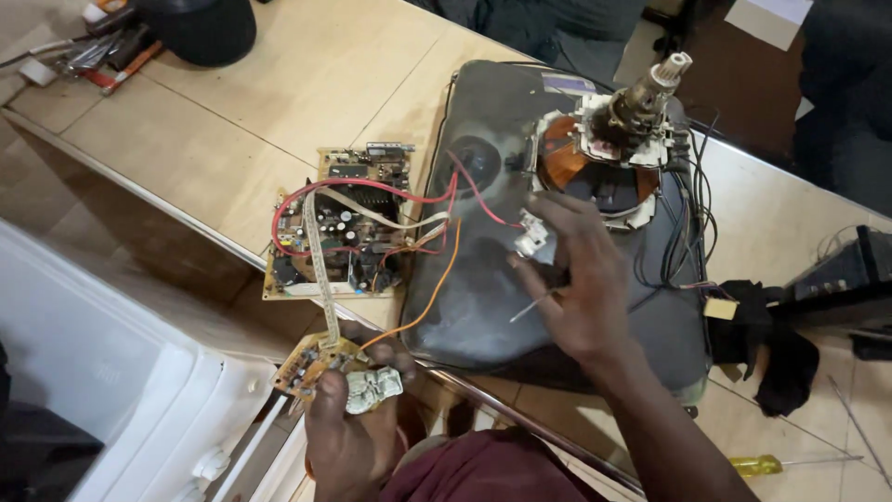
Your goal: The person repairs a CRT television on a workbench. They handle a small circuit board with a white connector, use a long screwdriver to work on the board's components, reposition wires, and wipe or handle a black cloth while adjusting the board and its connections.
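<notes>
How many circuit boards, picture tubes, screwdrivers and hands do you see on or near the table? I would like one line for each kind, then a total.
Circuit boards: 2, large board on the table, small board in the left hand
Picture tubes: 1
Screwdrivers: 1, yellow handle
Hands: 2, left hand and right hand
Total: 6

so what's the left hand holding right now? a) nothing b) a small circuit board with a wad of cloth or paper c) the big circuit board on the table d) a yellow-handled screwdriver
b: the left hand grips a small circuit board together with a pale crumpled wad, while the large circuit board lies on the table and the yellow-handled screwdriver lies untouched at lower right.
</notes>
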